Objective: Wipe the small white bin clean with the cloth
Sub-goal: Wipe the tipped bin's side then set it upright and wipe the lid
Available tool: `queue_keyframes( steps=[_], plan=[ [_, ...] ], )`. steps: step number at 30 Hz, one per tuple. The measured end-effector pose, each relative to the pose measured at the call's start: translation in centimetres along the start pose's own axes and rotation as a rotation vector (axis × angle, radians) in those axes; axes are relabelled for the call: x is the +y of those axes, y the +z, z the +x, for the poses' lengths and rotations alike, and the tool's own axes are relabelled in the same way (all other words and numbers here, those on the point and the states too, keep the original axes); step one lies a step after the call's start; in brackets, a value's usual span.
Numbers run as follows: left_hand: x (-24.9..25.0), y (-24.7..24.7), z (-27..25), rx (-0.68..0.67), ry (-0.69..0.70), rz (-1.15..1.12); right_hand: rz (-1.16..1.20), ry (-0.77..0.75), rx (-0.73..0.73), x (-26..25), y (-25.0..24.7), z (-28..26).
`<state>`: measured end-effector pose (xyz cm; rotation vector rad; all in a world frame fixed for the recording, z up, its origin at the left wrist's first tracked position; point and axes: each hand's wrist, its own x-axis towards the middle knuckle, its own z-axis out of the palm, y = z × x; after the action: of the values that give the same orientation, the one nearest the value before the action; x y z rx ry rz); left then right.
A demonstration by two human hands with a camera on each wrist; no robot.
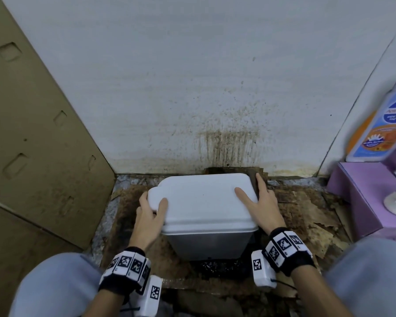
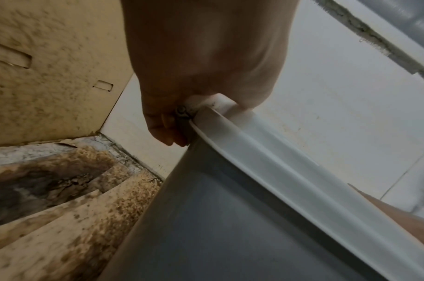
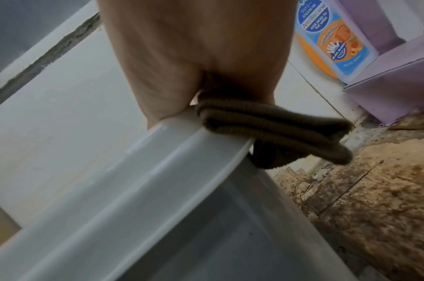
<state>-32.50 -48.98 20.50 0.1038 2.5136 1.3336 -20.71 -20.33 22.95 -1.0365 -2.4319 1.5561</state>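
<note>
The small white bin [image 1: 204, 202] stands on the dirty floor against the wall, lid closed, grey body below. My left hand [image 1: 152, 205] grips the lid's left rear corner, thumb on top and fingers curled under the rim [image 2: 266, 152]. My right hand [image 1: 257, 197] is at the lid's right edge, thumb lying on top. Its fingers hold a folded brown cloth [image 1: 253, 182] against the bin's right side. In the right wrist view the cloth [image 3: 278, 129] sits squeezed between my hand [image 3: 194, 91] and the lid's edge [image 3: 158, 171].
A brown cardboard panel [image 1: 32, 133] leans on the left. The white wall [image 1: 215, 99] behind the bin is streaked brown. On the right are a purple box [image 1: 357, 197] and a blue-and-orange labelled bottle [image 1: 380, 124]. Torn, stained cardboard [image 1: 306, 213] covers the floor.
</note>
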Motion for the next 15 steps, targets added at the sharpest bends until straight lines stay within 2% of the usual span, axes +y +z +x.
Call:
queue_keyframes(
  steps=[9, 15],
  plan=[
    [1.0, -1.0, 0.0, 0.000, -0.011, -0.046, 0.037, -0.014, 0.009, 0.7, -0.1, 0.2],
    [2.3, -1.7, 1.4, -0.008, 0.047, -0.053, 0.105, 0.058, 0.140, 0.9, 0.8, -1.9]
  ],
)
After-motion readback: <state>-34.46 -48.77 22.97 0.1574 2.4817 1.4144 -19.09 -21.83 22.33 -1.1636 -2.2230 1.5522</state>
